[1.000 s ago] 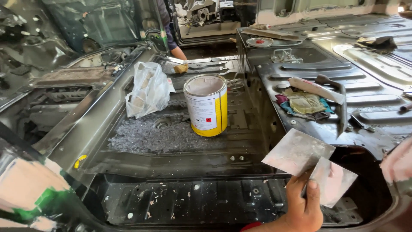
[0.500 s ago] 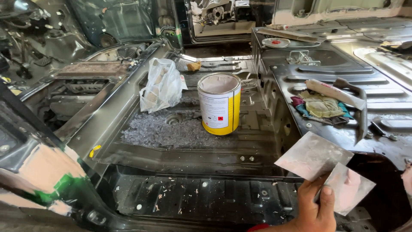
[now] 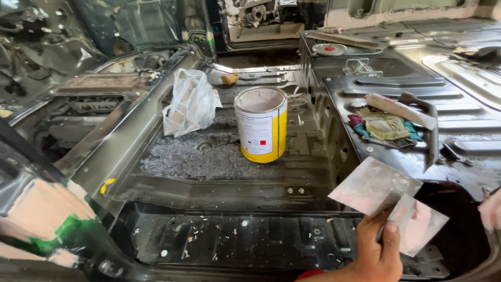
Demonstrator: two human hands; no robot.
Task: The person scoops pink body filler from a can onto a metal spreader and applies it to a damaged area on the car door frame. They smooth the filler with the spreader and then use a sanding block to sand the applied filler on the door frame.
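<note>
While the view is drifting left, the hand is staying clamped on two metal plates, right of the paint can, unchanged; the other hand's grip is unreadable.

— What do you see of the hands from your end?

— I see one hand low in the view, coming up from the bottom edge with its back toward the camera. I can't say for sure which hand it is. Its fingers are curled closed in a grip and the thumb lies pressed flat along the front.

— And the other?

— Only a sliver of the right hand shows at the right edge; I can't tell its pose.
</note>
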